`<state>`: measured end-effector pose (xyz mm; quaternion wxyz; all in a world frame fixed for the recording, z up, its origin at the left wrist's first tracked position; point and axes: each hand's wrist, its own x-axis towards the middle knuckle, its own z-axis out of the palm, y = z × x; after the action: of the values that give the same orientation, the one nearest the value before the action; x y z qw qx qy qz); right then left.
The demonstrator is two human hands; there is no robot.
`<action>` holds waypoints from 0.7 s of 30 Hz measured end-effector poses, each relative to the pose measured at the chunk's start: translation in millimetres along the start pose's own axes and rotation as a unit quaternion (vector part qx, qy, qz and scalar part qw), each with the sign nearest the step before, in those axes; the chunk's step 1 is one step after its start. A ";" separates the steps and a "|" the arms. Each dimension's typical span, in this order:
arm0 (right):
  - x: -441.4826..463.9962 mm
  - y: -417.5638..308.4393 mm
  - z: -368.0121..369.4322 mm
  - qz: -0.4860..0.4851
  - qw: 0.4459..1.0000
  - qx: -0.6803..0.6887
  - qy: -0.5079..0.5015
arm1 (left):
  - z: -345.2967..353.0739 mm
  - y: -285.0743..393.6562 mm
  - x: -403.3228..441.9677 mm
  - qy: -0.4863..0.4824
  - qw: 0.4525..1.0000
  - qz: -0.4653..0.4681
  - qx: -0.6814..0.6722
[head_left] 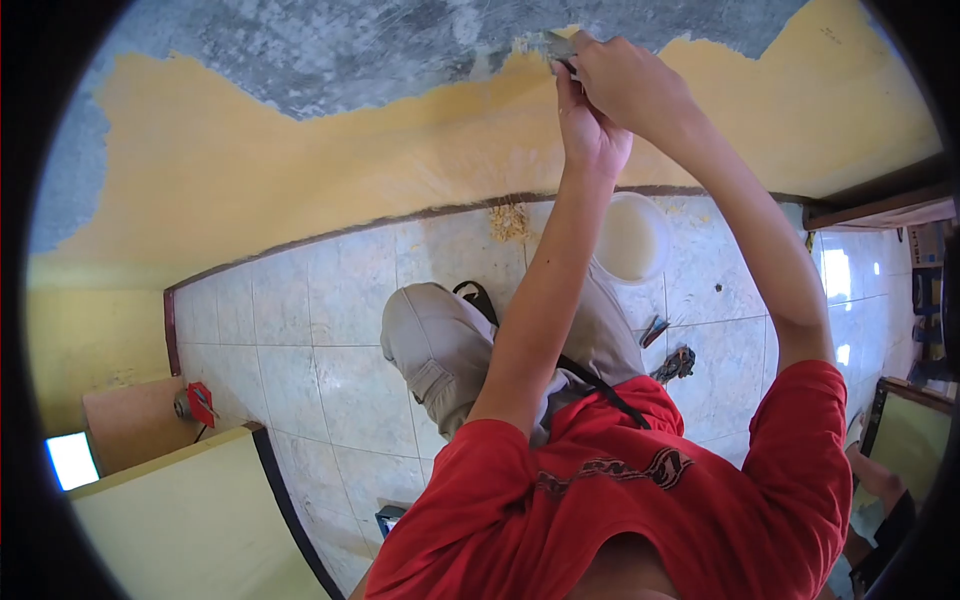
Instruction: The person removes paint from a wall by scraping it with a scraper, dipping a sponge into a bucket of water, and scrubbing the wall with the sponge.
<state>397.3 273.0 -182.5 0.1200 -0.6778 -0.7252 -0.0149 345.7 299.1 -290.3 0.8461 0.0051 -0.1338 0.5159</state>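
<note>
High on the wall, both hands meet at the ragged border between yellow paint (pixel 400 140) and bare grey plaster (pixel 330 60). My right hand (pixel 630 85) is closed round a scraper (pixel 557 45), whose flat blade lies against the paint edge. Just below it, my left hand (pixel 592 130) has its fingers closed up at the scraper's dark handle. The fingertips of both hands partly hide the tool.
Paint flakes (pixel 511 222) lie on the tiled floor at the wall's foot, beside a white bucket (pixel 632 238). A small tool (pixel 654 331) and a dark crumpled item (pixel 676 366) are nearer. A pale panel (pixel 190 515) stands lower left; another person's arm (pixel 875 475) shows lower right.
</note>
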 end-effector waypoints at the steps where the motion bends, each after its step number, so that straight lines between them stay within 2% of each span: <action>1: 1.3 -2.1 -5.0 -0.001 1.000 -0.003 0.003 | 7.6 -2.5 0.3 0.031 0.999 0.014 0.019; 2: 0.3 -5.8 -8.0 -0.011 1.000 -0.016 0.013 | 14.2 -4.8 -1.3 0.065 0.997 0.028 0.038; 6: -4.3 -12.5 -3.0 -0.027 0.999 -0.015 0.041 | 2.1 -2.6 5.5 0.039 0.995 0.033 0.091; 9: -5.4 -9.7 5.4 -0.029 0.998 0.018 0.046 | -7.4 -0.4 7.1 -0.043 0.999 -0.006 -0.013; 11: -4.1 -10.0 6.9 -0.018 0.998 0.020 0.048 | -16.1 8.2 10.2 -0.111 0.987 0.019 0.118; 14: -9.0 -19.2 11.3 0.019 0.998 0.041 0.053 | -27.7 12.4 12.3 -0.109 0.993 0.020 0.044; 15: -8.1 -19.9 11.3 0.033 0.997 0.045 0.057 | -25.1 13.6 11.7 -0.106 0.993 0.020 0.042; 17: -5.6 -20.1 10.5 0.050 0.997 0.040 0.042 | -19.7 15.8 7.5 0.042 0.991 0.037 0.125; 18: -4.4 -21.1 10.0 0.064 0.997 0.035 0.032 | -30.9 18.8 8.9 0.045 0.991 0.036 0.123; 20: -4.3 -25.5 7.5 0.073 0.996 0.029 0.035 | -38.0 27.2 16.4 -0.079 0.995 -0.003 0.057; 21: -6.3 -27.9 6.5 0.085 0.996 0.024 0.034 | -36.7 21.1 17.4 -0.071 0.996 0.007 0.050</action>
<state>369.1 265.8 -186.1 0.1617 -0.7327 -0.6609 -0.0103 342.9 329.6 -324.4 0.8296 0.0826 -0.1676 0.5262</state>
